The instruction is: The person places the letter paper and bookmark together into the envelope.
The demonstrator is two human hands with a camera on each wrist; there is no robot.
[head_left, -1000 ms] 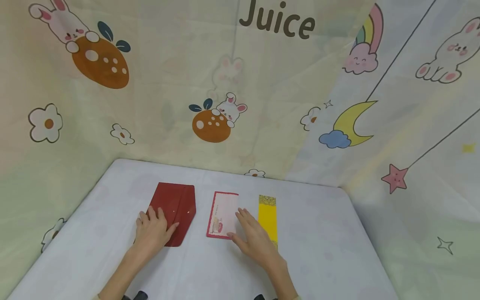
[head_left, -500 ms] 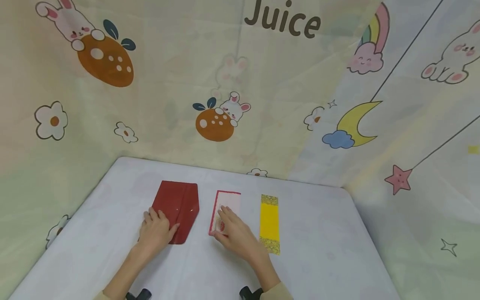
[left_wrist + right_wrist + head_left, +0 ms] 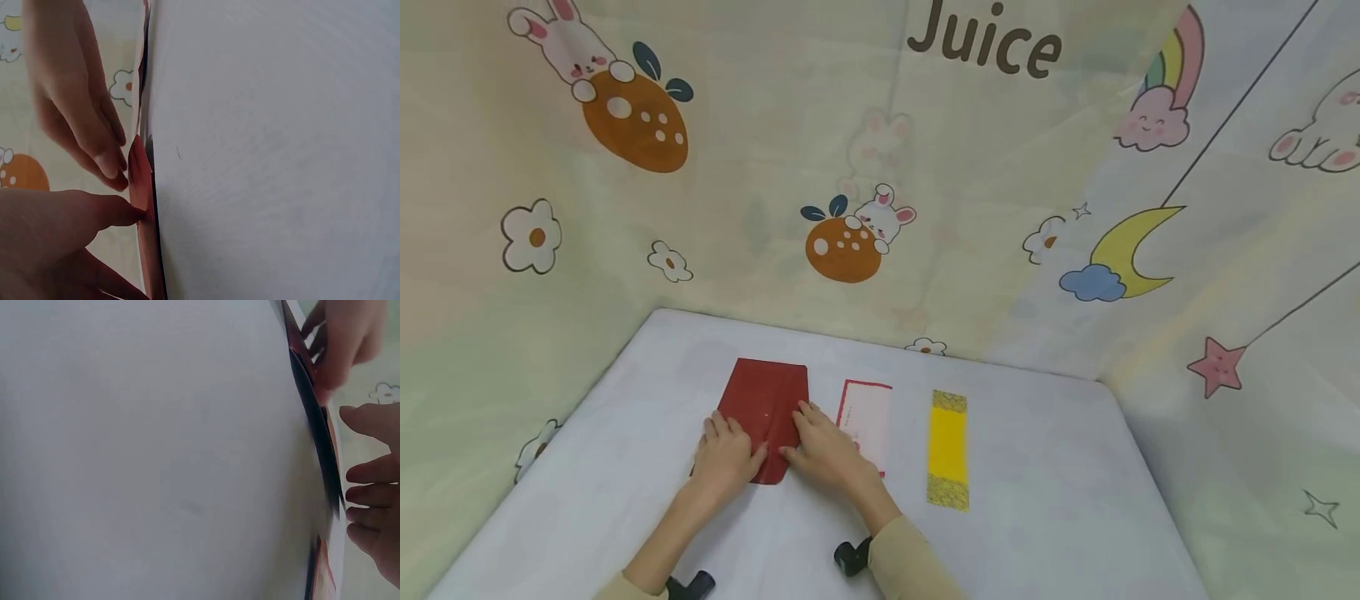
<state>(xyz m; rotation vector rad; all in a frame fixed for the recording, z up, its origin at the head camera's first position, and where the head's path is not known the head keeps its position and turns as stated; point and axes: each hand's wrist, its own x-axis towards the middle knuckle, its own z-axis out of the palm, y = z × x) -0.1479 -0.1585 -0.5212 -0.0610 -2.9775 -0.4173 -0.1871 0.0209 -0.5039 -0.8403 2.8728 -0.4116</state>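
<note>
One red envelope (image 3: 760, 392) lay on the table (image 3: 1045, 483), its long axis running away from the person, far end leaning slightly right. The left hand (image 3: 724, 457) was the nearer, resting on its near left part with fingers loosely spread, thumb touching the surface. The right hand (image 3: 826, 446), fingers extended, was at the opposite edge, envelope to its left; firm contact could not be told. Farther right lay a red-bordered card (image 3: 872, 417), partly hidden, then a yellow strip (image 3: 947, 446).

The head view is evenly bright, the wrist views dimmer, softer.
</note>
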